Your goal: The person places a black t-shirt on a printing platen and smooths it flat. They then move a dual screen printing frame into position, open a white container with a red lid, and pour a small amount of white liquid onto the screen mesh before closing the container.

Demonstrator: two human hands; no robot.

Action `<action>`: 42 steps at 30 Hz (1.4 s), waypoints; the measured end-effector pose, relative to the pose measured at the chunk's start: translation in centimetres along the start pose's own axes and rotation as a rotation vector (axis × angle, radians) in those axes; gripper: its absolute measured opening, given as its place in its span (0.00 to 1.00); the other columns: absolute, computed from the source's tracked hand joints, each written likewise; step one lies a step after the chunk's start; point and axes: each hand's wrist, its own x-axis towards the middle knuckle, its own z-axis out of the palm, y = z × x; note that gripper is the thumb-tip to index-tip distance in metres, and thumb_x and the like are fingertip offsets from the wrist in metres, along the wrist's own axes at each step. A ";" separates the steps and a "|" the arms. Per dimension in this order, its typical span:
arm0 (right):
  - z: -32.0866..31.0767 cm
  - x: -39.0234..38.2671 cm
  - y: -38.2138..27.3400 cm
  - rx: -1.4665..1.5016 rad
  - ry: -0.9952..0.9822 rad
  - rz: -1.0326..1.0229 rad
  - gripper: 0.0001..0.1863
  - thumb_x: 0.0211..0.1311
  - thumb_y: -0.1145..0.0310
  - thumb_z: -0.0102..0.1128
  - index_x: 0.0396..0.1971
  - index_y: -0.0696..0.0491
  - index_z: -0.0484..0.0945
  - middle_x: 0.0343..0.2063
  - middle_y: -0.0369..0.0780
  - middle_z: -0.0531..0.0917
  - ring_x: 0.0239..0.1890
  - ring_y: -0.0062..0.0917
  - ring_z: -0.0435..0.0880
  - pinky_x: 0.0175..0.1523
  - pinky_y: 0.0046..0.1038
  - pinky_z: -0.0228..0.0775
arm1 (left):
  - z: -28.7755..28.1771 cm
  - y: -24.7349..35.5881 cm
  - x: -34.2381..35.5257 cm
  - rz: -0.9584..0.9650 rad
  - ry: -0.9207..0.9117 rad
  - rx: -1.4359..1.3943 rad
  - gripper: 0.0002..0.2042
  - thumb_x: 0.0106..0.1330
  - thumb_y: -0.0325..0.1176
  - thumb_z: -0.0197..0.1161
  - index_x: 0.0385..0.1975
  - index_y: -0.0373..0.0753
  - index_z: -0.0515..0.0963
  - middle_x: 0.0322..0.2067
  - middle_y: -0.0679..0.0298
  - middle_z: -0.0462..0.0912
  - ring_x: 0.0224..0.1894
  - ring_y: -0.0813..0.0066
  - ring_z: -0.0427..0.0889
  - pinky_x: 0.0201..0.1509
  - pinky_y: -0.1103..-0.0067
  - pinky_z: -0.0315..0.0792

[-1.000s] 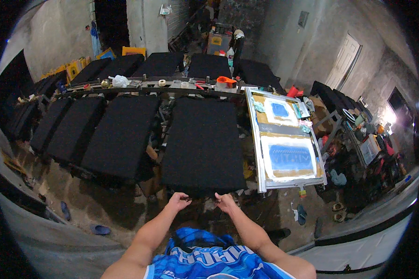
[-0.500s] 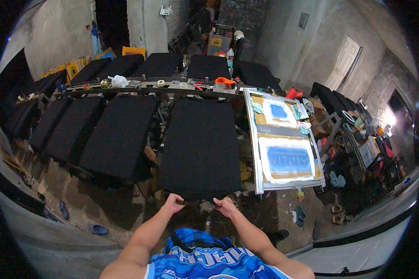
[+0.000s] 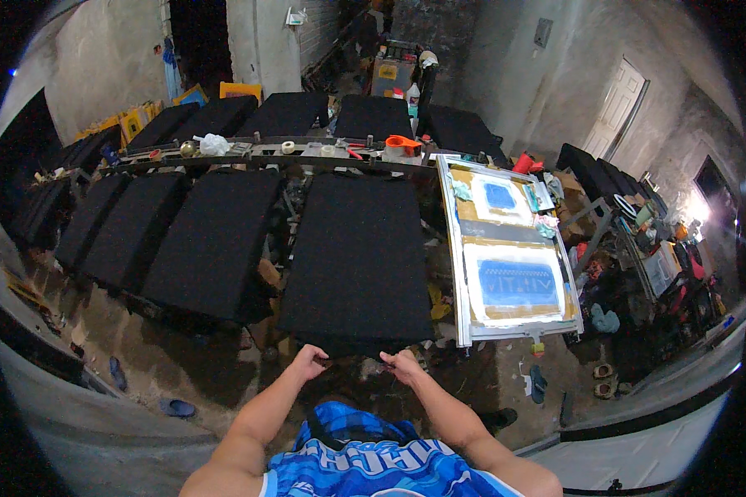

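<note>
A person in a blue jersey (image 3: 365, 464) grips the near hem of a black cloth (image 3: 356, 257) laid flat over a board in a dim workshop. The left hand (image 3: 311, 362) pinches the hem near its left end, thumb and fingertips brought together; the right hand (image 3: 400, 365) does the same toward the right, its fingers likewise closed on the fabric. The cloth stretches away beyond the fingertips, its edge dipping as a dark flap between the two hands. Just to the right stands a metal-edged frame (image 3: 462, 315) bearing two blue panels. More black covers (image 3: 211, 240) line up at left, and a rail (image 3: 307, 153) behind carries a white bag (image 3: 214, 145) and an orange object (image 3: 403, 143).
</note>
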 end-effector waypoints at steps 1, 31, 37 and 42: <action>-0.3 0.6 -0.1 -0.032 0.008 0.020 0.18 0.60 0.71 0.74 0.41 0.60 0.73 0.35 0.41 0.77 0.36 0.30 0.80 0.42 0.36 0.75 | -0.1 0.4 0.3 0.016 -0.020 0.057 0.06 0.49 0.17 0.56 0.28 0.31 0.73 0.39 0.50 0.78 0.44 0.50 0.77 0.55 0.58 0.75; 1.0 14.7 -37.4 -0.473 0.078 -0.315 0.12 0.70 0.64 0.60 0.42 0.58 0.82 0.34 0.40 0.88 0.29 0.20 0.83 0.33 0.26 0.75 | 18.0 35.3 6.9 0.573 0.158 1.241 0.08 0.67 0.32 0.64 0.36 0.32 0.82 0.27 0.63 0.84 0.28 0.79 0.80 0.33 0.77 0.76; 0.1 25.2 -45.1 -0.800 0.605 -0.631 0.11 0.62 0.66 0.65 0.38 0.56 0.86 0.35 0.45 0.89 0.39 0.33 0.88 0.45 0.33 0.78 | 22.2 44.4 15.1 0.759 0.453 1.379 0.10 0.62 0.32 0.61 0.35 0.33 0.85 0.35 0.52 0.88 0.39 0.58 0.87 0.45 0.67 0.78; -0.9 32.6 -49.7 -0.850 0.700 -0.726 0.14 0.58 0.68 0.64 0.43 0.56 0.85 0.44 0.49 0.86 0.49 0.42 0.85 0.57 0.37 0.74 | 25.1 49.3 21.5 0.905 0.487 1.362 0.12 0.63 0.33 0.60 0.40 0.34 0.85 0.43 0.49 0.86 0.51 0.52 0.84 0.56 0.64 0.75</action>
